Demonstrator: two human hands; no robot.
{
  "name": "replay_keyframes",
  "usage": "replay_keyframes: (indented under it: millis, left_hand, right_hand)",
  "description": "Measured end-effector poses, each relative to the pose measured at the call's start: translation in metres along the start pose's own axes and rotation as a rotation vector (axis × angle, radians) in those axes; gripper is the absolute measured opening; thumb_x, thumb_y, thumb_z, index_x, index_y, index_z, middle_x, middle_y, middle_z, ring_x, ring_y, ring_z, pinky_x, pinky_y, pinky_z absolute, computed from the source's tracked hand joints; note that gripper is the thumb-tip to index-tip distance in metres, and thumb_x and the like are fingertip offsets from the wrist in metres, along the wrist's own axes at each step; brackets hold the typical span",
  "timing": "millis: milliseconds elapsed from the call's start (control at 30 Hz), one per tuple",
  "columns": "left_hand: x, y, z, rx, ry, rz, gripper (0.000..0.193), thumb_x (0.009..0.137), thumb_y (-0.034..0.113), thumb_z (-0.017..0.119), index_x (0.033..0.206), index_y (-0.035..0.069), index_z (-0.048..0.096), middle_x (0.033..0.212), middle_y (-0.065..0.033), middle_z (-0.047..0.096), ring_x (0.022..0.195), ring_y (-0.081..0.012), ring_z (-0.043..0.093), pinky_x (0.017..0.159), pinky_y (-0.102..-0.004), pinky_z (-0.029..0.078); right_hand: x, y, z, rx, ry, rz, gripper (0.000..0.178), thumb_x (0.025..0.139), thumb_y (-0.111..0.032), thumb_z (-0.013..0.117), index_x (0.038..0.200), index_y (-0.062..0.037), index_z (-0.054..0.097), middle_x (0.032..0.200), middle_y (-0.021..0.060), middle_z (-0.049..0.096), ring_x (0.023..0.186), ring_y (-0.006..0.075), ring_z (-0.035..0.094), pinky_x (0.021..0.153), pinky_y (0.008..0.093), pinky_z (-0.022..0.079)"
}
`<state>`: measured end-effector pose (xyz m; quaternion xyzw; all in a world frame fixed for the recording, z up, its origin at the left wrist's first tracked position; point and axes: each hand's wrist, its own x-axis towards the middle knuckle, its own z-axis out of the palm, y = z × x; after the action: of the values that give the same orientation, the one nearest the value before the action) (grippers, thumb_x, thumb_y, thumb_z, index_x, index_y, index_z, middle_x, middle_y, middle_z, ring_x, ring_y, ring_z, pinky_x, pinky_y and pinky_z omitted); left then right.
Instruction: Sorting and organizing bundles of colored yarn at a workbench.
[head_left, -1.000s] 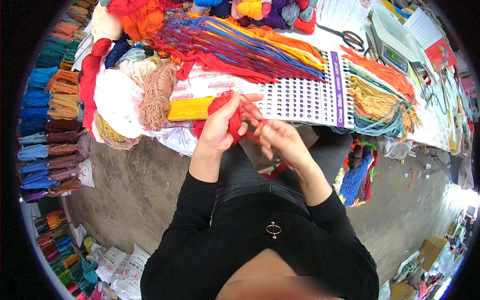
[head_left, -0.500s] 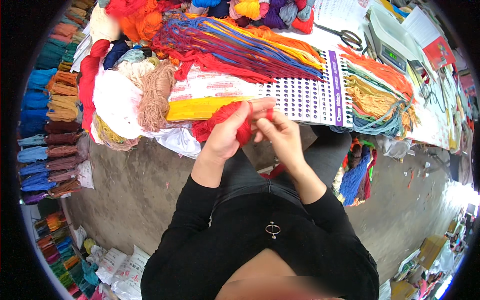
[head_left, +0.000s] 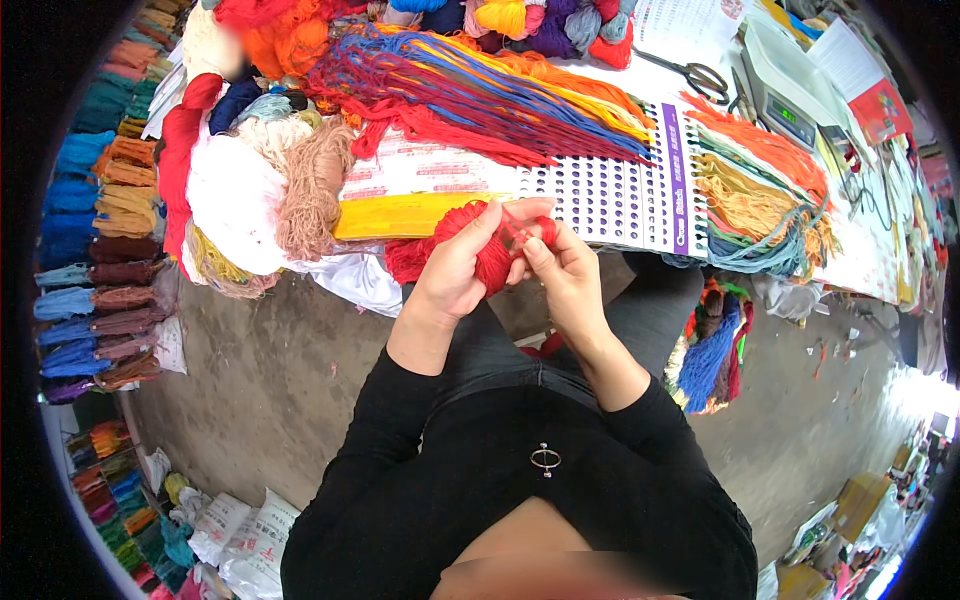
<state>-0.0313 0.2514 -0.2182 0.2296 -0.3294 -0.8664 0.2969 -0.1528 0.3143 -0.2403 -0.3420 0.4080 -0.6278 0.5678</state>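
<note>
A bundle of red embroidery thread (head_left: 463, 222) rests in my left hand (head_left: 455, 262), its thumb pressed over the strands. Just right of it, my right hand (head_left: 568, 270) pinches a loop of red thread between thumb and fingertips. Thin strands run between the two hands. Both hands are above my lap at the table's near edge. Behind them lies a thread card (head_left: 610, 200) with rows of punched holes and a purple strip. Long blue, dark red, yellow and orange threads (head_left: 480, 95) hang from its holes.
Skeins in beige (head_left: 315, 185) and white (head_left: 235, 205) are heaped at the left. Scissors (head_left: 700, 80) and a digital scale (head_left: 785, 115) stand at the back right. More skeins (head_left: 712, 340) hang below the table by my right knee. Thread racks (head_left: 75, 250) line the far left.
My right fingertips have shifted slightly, drawing a loop of red thread up between the hands. The left hand keeps its hold on the red bundle.
</note>
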Motion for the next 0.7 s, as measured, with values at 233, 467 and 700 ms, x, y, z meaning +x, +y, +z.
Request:
replay_keyframes:
  millis: [233,467,700]
  left_hand:
    - [-0.001,0.005,-0.003,-0.216,-0.065,-0.029,0.051,0.097,0.036,0.031,0.121,-0.006,0.047,0.096,-0.0124,0.059,0.07,-0.0184,0.057,0.064,-0.0291,0.049]
    - [-0.004,0.004,-0.01,-0.179,0.185,0.12,0.037,0.096,0.027,0.039,0.109,-0.004,0.053,0.114,-0.0195,0.054,0.088,-0.0218,0.059,0.08,-0.0355,0.049]
    - [-0.003,0.001,-0.021,-0.174,0.083,0.134,0.035,0.097,0.026,0.038,0.105,-0.003,0.055,0.115,-0.0211,0.054,0.066,-0.0148,0.055,0.066,-0.0271,0.047]
  right_hand:
    - [-0.003,0.001,0.0,0.12,0.002,-0.016,0.014,0.093,-0.014,0.048,0.09,0.0002,0.051,0.078,0.006,0.058,0.064,0.0114,0.057,0.062,0.0241,0.048]
    - [-0.004,-0.002,-0.005,0.067,0.007,-0.014,0.017,0.094,-0.015,0.047,0.089,0.0006,0.049,0.075,0.0065,0.057,0.061,0.0114,0.056,0.059,0.0228,0.047]
    - [-0.005,-0.003,-0.004,0.077,0.036,0.022,0.018,0.094,-0.017,0.048,0.086,-0.0006,0.048,0.07,0.0039,0.054,0.056,0.0093,0.052,0.054,0.0214,0.043]
